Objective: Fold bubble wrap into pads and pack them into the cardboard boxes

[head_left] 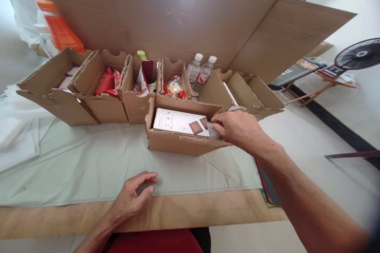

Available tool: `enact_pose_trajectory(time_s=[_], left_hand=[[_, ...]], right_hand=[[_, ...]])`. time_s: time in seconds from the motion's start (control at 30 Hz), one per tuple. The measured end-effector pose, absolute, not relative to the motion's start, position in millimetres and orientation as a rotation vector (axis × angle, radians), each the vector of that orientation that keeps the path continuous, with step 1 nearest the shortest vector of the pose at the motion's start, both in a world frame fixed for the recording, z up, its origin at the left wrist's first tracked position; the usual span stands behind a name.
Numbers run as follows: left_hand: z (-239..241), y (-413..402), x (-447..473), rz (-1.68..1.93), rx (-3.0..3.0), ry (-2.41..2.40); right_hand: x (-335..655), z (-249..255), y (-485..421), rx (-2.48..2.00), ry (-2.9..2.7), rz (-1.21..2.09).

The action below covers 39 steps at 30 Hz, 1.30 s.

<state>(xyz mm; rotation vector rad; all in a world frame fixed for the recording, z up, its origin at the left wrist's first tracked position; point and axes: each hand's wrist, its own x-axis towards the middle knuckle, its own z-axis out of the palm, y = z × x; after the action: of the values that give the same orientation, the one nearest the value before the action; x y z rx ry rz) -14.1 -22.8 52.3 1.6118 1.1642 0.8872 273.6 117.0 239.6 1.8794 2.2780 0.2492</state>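
A long cardboard bin [175, 142] stands in front of the row, near the middle of the table. Inside it lies a white carton [178, 122] printed with brown squares, with a crumpled piece of clear plastic [213, 131] at its right end. My right hand [234, 126] reaches into that end of the bin, its fingers curled together over the plastic; what they grip is hidden. Near the table's front edge, my left hand [138, 193] rests with loosely bent fingers and thumb apart, holding nothing.
Behind stands a row of cardboard bins [109, 108] with red packets [109, 82] and wrapped snacks [175, 86]. Two clear bottles [199, 74] stand among them, before a tall cardboard panel [154, 16]. An orange bottle [61, 27] is at left; a fan [359, 54] at right.
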Motion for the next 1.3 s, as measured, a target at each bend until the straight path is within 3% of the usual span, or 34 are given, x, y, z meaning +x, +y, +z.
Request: enact_pose_trajectory(time_s=[0.23,0.4,0.5,0.73,0.9,1.0,1.13,1.3], left_hand=[[61,-19,-41,1.011,1.619,1.416],[73,32,-36,1.146,1.569,1.497],[79,63,-2,1.161,1.588,1.347],[76,1,6,1.112,1.496,1.334],[100,-31,-54,1.344,1.231,1.671],[111,-8,-45,1.508,1.264,1.507],[101,-4,-6,1.288,1.448,1.350],[81,-31,-6,1.124,1.374,1.414]], right_hand=[[333,232,34,2.680,2.687,0.261],[332,168,30,2.664,2.691,-0.542],[314,137,43,2.550,2.760,-0.724],[290,113,-26,2.649,2.781,-0.494],[229,128,-15,2.137,3.217,-0.725],[228,142,17,2.243,3.251,-0.767],[268,144,0,2.631,2.920,-0.601],[278,114,-59,2.580,2.872,-0.619]])
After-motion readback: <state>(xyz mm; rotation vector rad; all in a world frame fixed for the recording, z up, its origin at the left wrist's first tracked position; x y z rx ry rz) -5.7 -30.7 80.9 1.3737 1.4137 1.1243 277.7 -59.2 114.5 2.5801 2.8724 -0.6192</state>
